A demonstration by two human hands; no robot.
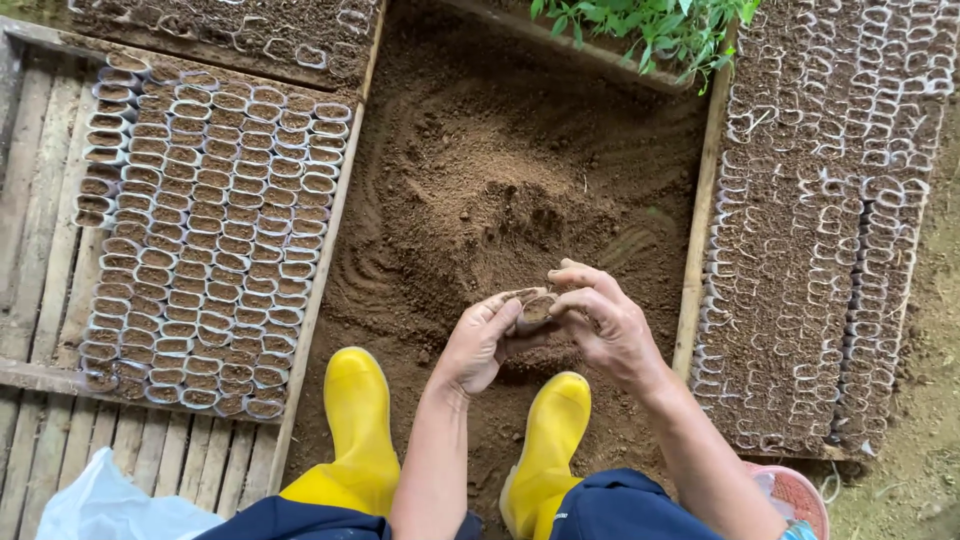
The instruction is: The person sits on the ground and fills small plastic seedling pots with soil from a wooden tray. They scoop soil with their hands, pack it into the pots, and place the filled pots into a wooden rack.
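Left hand (483,340) and right hand (600,322) meet at centre frame, both pinching one small soil-filled seedling bag (535,310) above the soil heap (500,190); fingers closed around its sides. Bag judged light, thin-walled, soft: likely to buckle or spill if squeezed, best held low around the sides with the rim left free. Counts: one bag in hand; two yellow boots (355,420); filled bags (200,230) at left in a packed block, too many to count; more rows (830,230) at right; one white plastic bag (110,505), lower left.
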